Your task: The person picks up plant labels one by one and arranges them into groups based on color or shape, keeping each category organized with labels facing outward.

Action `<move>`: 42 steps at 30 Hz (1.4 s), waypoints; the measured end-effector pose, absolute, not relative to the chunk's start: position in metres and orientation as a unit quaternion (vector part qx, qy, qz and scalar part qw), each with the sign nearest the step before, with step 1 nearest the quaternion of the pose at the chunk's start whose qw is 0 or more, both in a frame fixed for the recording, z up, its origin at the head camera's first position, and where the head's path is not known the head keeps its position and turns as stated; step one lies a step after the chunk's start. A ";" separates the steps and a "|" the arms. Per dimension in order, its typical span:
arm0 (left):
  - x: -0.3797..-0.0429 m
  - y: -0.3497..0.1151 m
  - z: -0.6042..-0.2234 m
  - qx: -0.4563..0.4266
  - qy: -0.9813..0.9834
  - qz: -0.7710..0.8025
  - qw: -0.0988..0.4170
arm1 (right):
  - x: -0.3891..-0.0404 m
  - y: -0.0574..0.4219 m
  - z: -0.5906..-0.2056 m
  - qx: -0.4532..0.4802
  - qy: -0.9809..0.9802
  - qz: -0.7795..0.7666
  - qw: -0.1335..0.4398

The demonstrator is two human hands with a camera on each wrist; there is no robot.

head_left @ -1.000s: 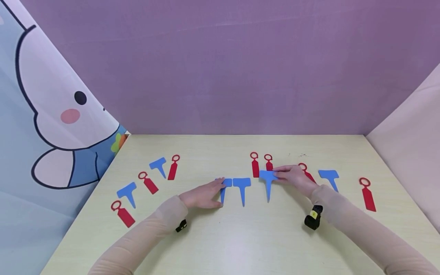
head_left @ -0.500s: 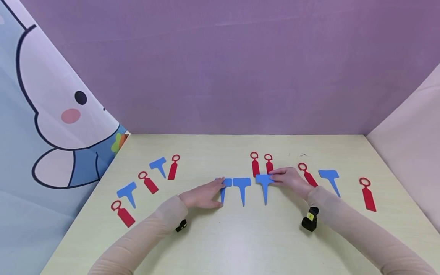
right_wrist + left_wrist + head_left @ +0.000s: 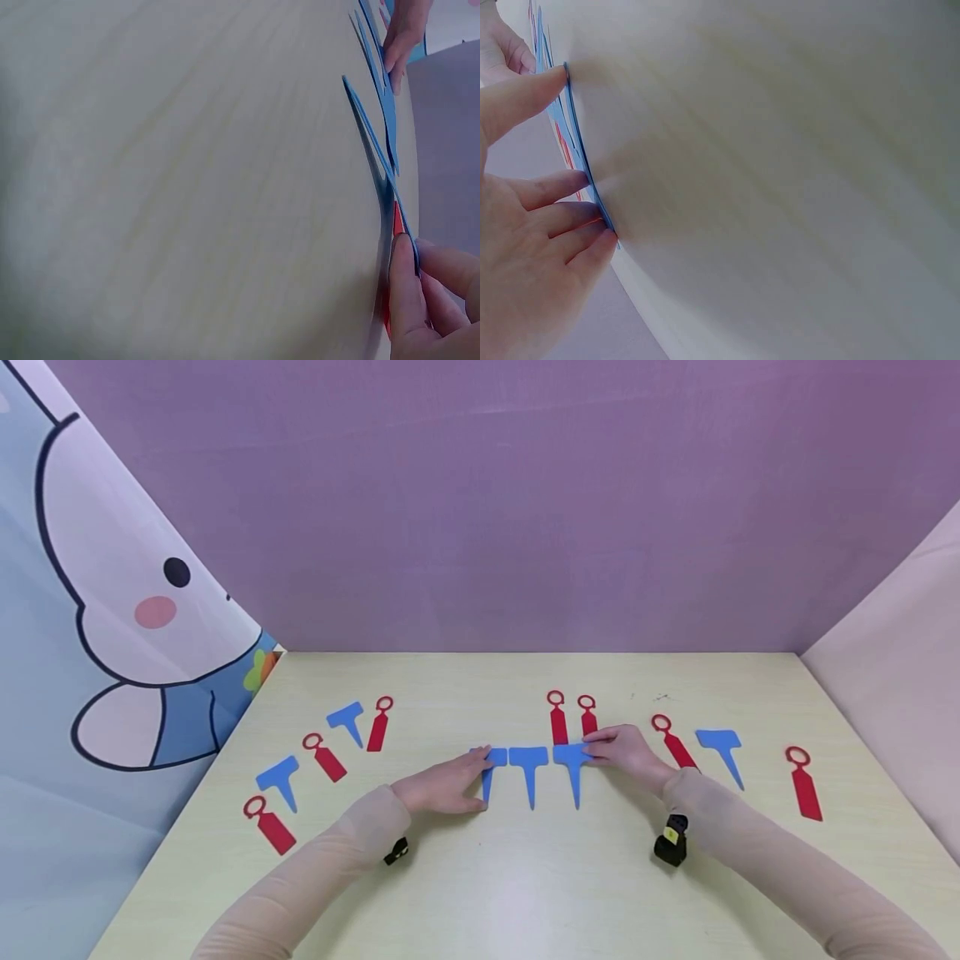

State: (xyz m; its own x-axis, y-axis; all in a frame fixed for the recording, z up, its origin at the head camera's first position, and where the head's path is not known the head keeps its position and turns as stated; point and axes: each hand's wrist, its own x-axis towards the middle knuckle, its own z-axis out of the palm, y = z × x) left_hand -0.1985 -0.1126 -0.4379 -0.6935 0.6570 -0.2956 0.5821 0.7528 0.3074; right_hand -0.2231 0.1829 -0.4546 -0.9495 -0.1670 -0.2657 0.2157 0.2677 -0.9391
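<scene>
Dial centred on the middle blue marker, 12 toward the purple backdrop. Left to right from where I stand.

8 to 10 o'clock: three red ring-top tags alternating with two loose blue markers, spaced apart on the table.

9 o'clock: left hand spread over the left blue marker, thumb near the stem tip, fingers fairly straight on the crossbar; touching, not curled round it. Its crossbar end sits just beside the middle marker's; can't tell if they touch.

3 o'clock: third blue marker, crossbar end pinched between thumb and fingers of the right hand. Wrist view shows its stem tip lifted slightly, shadow beneath.

Change: over the last second that marker shifted toward 8 o'clock, nearly level with the other two. My read: three-marker row almost lined up, gap left of the held one not closed yet.

1 o'clock: two upright-facing red tags. Around 2 to 3: another red tag, a spare blue marker, last red tag.
</scene>
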 end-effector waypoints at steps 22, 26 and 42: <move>-0.199 -0.112 -0.440 0.339 0.914 0.092 0.201 | -0.218 0.174 -0.455 -0.085 0.889 -0.444 0.075; -0.199 -0.112 -0.439 0.338 0.915 0.092 0.203 | -0.216 0.171 -0.454 -0.102 0.902 -0.416 0.061; -0.198 -0.112 -0.438 0.332 0.917 0.091 0.203 | -0.209 0.173 -0.445 -0.106 0.922 -0.371 0.034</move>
